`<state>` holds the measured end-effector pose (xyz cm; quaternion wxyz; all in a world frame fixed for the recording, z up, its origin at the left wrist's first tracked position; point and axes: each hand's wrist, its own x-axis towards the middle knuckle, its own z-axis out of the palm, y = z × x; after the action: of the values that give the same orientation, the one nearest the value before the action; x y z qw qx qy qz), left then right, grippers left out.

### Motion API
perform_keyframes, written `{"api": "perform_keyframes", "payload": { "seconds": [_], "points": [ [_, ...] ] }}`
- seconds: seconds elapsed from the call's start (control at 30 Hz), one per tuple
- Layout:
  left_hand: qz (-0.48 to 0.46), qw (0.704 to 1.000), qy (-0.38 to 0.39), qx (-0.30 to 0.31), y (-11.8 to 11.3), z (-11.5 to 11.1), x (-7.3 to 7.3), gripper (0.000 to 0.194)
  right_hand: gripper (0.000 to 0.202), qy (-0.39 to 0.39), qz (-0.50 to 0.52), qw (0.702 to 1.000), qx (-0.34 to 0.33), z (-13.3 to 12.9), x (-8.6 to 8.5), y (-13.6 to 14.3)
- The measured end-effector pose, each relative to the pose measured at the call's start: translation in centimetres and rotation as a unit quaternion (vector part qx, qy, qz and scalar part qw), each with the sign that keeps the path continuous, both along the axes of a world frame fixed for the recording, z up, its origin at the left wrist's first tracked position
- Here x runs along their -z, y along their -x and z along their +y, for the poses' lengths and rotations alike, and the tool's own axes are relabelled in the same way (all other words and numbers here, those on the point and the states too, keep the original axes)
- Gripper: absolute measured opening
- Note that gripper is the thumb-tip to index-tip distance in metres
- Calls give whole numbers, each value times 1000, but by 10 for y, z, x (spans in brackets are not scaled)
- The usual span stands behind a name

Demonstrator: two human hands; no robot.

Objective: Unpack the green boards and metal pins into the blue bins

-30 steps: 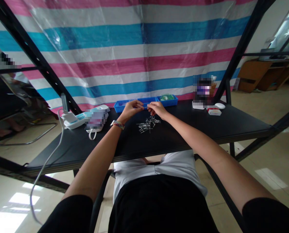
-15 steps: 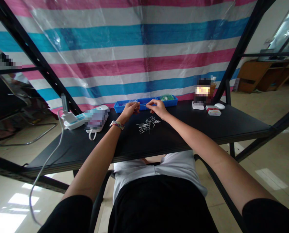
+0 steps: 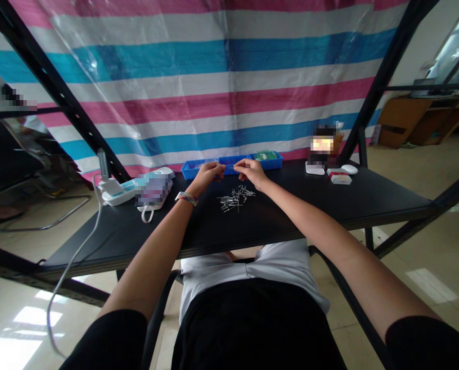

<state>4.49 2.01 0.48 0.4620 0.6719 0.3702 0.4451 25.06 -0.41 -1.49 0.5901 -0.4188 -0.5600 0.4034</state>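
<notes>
Rod (image 3: 230, 166), thin and pale, runs between the two hands, held above the table (image 3: 268, 221) just in front of the blue tray (image 3: 190, 173). The left hand (image 3: 209, 173) pinches one end between thumb and forefinger, its other fingers curled in; the right hand (image 3: 251, 171) nips the other end in its fingertips. Below them lies a loose pile of pins (image 3: 235, 199), thin and silvery, pointing every which way. Green pieces (image 3: 265, 154) fill the tray's right compartment. Off to the left sit a power strip (image 3: 117, 194) and a blurred pouch (image 3: 154, 191); to the right, a small box (image 3: 340, 177) beside a white mouse (image 3: 349, 168).
</notes>
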Motion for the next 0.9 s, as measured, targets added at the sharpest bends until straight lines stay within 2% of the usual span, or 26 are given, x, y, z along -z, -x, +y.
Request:
{"api": "perform_keyframes", "payload": {
  "seconds": [0.4,0.9],
  "points": [
    [10,999,-36,11,0,4,3,31,8,93,76,993,-6,-2,-6,-1],
    [-15,998,-53,8,-1,5,6,39,16,134,77,988,-24,-5,-7,0]
  ]
}}
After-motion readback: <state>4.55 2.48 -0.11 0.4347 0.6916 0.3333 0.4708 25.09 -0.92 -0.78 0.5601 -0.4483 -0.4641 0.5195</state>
